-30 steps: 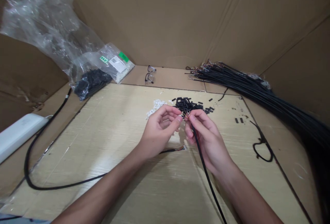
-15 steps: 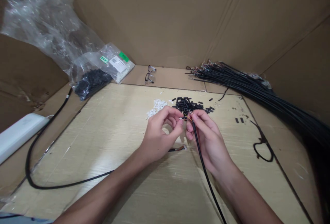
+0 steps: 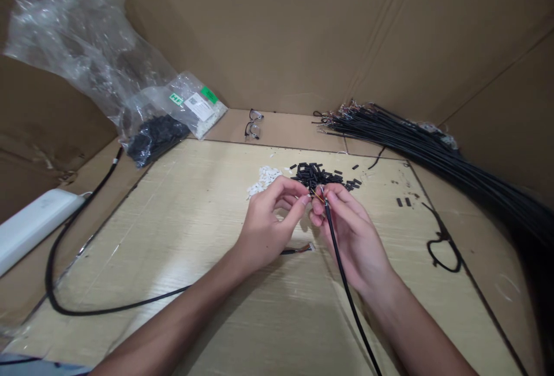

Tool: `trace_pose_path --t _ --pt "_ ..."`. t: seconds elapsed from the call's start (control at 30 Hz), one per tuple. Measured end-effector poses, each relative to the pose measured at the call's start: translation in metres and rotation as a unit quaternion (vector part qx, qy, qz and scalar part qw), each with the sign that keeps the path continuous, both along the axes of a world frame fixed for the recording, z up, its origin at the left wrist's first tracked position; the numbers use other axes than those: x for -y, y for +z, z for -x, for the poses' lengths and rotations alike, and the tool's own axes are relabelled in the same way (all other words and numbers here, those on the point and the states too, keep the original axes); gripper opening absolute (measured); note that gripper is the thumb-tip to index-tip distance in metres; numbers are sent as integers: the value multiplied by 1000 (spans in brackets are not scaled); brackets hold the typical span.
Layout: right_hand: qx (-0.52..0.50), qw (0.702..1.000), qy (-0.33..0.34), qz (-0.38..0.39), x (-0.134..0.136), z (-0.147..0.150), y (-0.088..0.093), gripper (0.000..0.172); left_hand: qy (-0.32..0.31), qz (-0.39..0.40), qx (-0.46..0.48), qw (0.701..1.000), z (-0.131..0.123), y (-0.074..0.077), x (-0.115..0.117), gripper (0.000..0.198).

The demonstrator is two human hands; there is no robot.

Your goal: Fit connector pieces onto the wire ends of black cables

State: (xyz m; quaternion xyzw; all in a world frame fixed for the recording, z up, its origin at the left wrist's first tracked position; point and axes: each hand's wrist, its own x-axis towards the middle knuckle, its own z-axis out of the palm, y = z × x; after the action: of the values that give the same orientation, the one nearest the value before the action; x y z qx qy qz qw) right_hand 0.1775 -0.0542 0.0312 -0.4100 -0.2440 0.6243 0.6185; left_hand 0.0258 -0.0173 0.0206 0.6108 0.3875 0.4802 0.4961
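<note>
At the middle of the head view my left hand (image 3: 272,214) is closed, thumb and forefinger pinched on a tiny pale piece (image 3: 309,196), mostly hidden by the fingertips. Facing it, my right hand (image 3: 352,220) grips a black cable (image 3: 340,254) near its stripped end. Thin yellow-orange wires (image 3: 319,196) stick out of that end and reach toward the left fingertips; whether they touch the pale piece I cannot tell. Just behind the hands lie a heap of short black tubes (image 3: 309,174) and a pile of small white pieces (image 3: 269,175).
Another cable end with a white connector (image 3: 310,246) lies below my hands. A thick bundle of black cables (image 3: 415,148) runs along the right. Glasses (image 3: 252,128), plastic bags (image 3: 160,136) and a white box (image 3: 37,229) sit behind and left. Cardboard walls (image 3: 281,35) enclose the table.
Both hands stay almost in place, with slight finger shifts. The cable end and its thin wires have moved slightly to the right; the rest of the view shifts a little with the camera.
</note>
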Motion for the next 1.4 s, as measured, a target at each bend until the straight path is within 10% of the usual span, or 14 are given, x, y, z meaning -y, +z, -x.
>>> trace_pose_path --t 0.83,1.4 --pt "50 998 29 -6 4 8 -2 32 5 7 35 999 10 9 -6 9" --pt "92 996 0 -19 3 9 -8 33 12 -347 -113 931 14 2 -11 10"
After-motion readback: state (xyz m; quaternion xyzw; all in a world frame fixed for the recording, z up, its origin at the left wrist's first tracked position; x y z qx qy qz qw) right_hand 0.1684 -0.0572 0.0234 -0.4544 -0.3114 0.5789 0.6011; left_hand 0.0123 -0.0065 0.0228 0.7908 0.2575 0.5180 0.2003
